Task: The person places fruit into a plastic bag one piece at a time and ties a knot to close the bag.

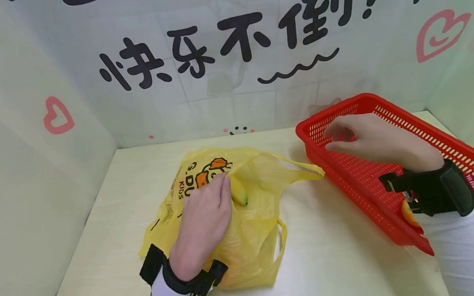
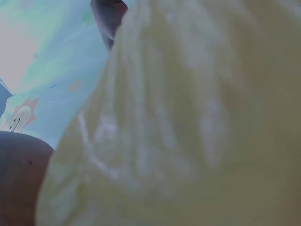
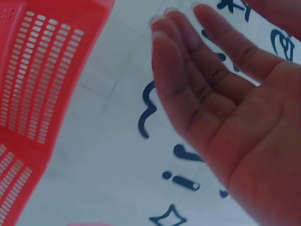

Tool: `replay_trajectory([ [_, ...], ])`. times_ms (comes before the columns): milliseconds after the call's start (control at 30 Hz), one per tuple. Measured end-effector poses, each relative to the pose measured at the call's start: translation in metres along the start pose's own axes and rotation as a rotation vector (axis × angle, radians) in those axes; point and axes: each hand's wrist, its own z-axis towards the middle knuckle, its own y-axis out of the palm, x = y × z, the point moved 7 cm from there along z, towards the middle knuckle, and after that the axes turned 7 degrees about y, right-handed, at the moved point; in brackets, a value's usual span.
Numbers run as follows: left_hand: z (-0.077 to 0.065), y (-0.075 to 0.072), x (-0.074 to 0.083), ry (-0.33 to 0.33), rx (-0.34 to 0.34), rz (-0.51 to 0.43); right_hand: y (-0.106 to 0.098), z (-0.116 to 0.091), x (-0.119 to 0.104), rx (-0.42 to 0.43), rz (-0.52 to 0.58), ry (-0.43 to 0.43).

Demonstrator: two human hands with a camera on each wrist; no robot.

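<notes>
A yellow plastic bag with dark lettering and an orange cartoon print lies on the table, its handles spread to the right. My left hand pinches the bag's upper edge near the opening. Inside the mouth shows a yellow piece with a green, dark-tipped end, like a banana; the rest of the contents is hidden by the plastic. In the left wrist view the bag fills most of the picture. My right hand is over the red basket, fingers loosely bent and palm bare in the right wrist view.
Partly behind my right wrist, an orange round thing lies in the basket. The basket stands at the table's right side. A white printed sheet rises along the back and sides of the pale table.
</notes>
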Motion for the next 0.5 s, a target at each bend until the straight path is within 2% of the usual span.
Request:
replay_trajectory([
  [167,0.0,0.0,0.0,0.004,0.004,-0.005,-0.002,0.002,0.043,-0.054,-0.003,0.102],
  [367,0.0,-0.001,0.0,0.003,0.003,-0.004,0.001,-0.004,0.089,-0.163,-0.05,0.18],
  [500,0.0,-0.001,0.0,0.003,0.006,-0.004,0.007,-0.012,0.116,-0.245,-0.053,0.261],
])
